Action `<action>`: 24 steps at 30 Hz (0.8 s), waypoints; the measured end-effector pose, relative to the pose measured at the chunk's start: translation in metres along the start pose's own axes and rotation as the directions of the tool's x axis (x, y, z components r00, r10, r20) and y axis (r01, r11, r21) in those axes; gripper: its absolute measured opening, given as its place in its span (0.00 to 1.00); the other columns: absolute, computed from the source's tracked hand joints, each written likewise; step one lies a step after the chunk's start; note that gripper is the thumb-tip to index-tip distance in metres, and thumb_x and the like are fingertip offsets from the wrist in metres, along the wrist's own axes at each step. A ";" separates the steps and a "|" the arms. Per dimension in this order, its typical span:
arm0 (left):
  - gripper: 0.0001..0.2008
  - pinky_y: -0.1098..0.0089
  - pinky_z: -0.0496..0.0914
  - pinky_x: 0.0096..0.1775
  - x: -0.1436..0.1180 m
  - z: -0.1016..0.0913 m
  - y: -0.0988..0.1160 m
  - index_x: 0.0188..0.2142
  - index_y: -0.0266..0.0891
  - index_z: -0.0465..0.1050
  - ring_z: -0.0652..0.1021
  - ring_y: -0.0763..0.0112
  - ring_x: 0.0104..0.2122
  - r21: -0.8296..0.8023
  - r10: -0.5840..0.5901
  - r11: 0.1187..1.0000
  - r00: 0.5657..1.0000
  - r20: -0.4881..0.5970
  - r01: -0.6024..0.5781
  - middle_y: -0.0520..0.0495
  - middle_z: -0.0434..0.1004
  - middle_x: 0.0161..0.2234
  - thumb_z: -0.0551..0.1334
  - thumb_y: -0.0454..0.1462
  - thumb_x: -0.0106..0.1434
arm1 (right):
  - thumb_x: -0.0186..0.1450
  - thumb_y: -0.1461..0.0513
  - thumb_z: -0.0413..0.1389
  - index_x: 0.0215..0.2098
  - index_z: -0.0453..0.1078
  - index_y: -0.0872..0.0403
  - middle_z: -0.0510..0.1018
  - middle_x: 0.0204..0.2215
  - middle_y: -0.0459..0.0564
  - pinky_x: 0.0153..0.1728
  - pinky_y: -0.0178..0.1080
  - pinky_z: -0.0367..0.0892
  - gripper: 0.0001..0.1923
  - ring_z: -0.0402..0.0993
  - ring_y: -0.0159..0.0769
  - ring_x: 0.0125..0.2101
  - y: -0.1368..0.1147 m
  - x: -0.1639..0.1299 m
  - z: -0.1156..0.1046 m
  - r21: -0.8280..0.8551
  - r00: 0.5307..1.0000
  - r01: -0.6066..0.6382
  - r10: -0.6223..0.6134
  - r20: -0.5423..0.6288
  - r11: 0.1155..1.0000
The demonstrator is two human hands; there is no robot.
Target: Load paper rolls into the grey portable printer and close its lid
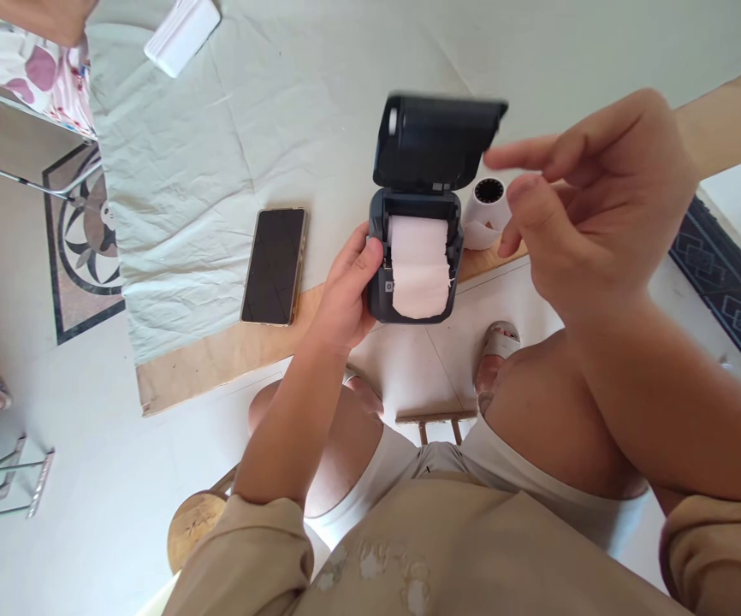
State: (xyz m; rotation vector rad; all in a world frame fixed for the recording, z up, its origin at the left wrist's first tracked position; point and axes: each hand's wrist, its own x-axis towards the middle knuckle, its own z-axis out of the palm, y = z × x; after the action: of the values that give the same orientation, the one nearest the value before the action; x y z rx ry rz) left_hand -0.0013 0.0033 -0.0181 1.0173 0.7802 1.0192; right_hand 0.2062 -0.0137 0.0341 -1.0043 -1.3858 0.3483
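Note:
My left hand [352,287] grips the left side of a small black label printer [380,295], with the thumb on its edge. The printer's lid [438,141] stands raised at the far side. Inside lies a white paper roll [418,257], its loose end with a ragged edge draped toward me over the front. My right hand [601,188] hovers to the right of the lid, fingers apart and holding nothing; its index fingertip is close to the lid's right edge. Behind that hand, a second white paper roll [487,210] with a dark core stands on the table edge.
A smartphone [274,265] with a dark screen lies left of the printer on the cloth-covered table [319,103]. A white box-like object [182,36] is farther back. At the upper left, another person's arm [56,17] shows. A wooden stool [196,524] stands at lower left.

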 end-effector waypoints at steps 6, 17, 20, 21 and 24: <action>0.24 0.54 0.79 0.61 0.000 0.002 0.003 0.55 0.48 0.76 0.74 0.48 0.67 -0.003 -0.040 0.999 0.997 0.065 0.040 0.47 0.80 0.59 0.70 0.55 0.66 | 0.68 0.63 0.58 0.35 0.76 0.49 0.82 0.29 0.43 0.23 0.37 0.61 0.06 0.67 0.26 0.21 0.004 -0.006 0.001 -0.396 0.957 0.263 -0.184 0.226 0.880; 0.20 0.58 0.77 0.63 -0.003 0.007 0.005 0.53 0.48 0.78 0.75 0.49 0.66 -0.062 0.011 0.998 0.994 0.113 -0.004 0.48 0.81 0.56 0.70 0.53 0.68 | 0.69 0.60 0.56 0.44 0.75 0.51 0.81 0.36 0.50 0.30 0.39 0.45 0.08 0.72 0.39 0.31 -0.035 0.011 0.018 -0.792 0.711 0.198 0.471 0.522 0.578; 0.20 0.59 0.78 0.61 -0.003 0.007 0.006 0.52 0.47 0.79 0.77 0.50 0.65 -0.068 0.003 0.998 0.995 0.104 0.004 0.48 0.82 0.55 0.70 0.52 0.67 | 0.62 0.62 0.60 0.43 0.73 0.51 0.76 0.28 0.48 0.30 0.39 0.49 0.10 0.66 0.35 0.26 -0.031 0.009 0.012 -0.727 0.756 0.112 0.417 0.505 0.677; 0.19 0.60 0.79 0.60 -0.003 0.007 0.006 0.52 0.47 0.79 0.78 0.51 0.64 -0.071 0.001 0.997 0.996 0.094 0.006 0.48 0.83 0.54 0.70 0.52 0.67 | 0.60 0.62 0.61 0.43 0.71 0.51 0.75 0.27 0.46 0.30 0.39 0.51 0.12 0.63 0.32 0.24 -0.030 0.008 0.008 -0.661 0.775 0.055 0.385 0.501 0.749; 0.18 0.65 0.81 0.55 -0.004 0.006 0.007 0.51 0.47 0.80 0.81 0.55 0.60 -0.077 -0.019 0.997 0.999 0.034 0.022 0.50 0.84 0.49 0.68 0.53 0.69 | 0.56 0.60 0.63 0.43 0.67 0.48 0.74 0.29 0.43 0.27 0.37 0.53 0.17 0.57 0.25 0.21 -0.026 0.014 -0.013 -0.284 0.841 -0.250 0.353 0.411 0.925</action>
State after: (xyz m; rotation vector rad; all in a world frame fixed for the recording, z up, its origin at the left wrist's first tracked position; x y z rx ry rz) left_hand 0.0009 -0.0011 -0.0095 0.9559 0.7175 1.0054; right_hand 0.2118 -0.0232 0.0640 -1.3969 -1.7142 0.7178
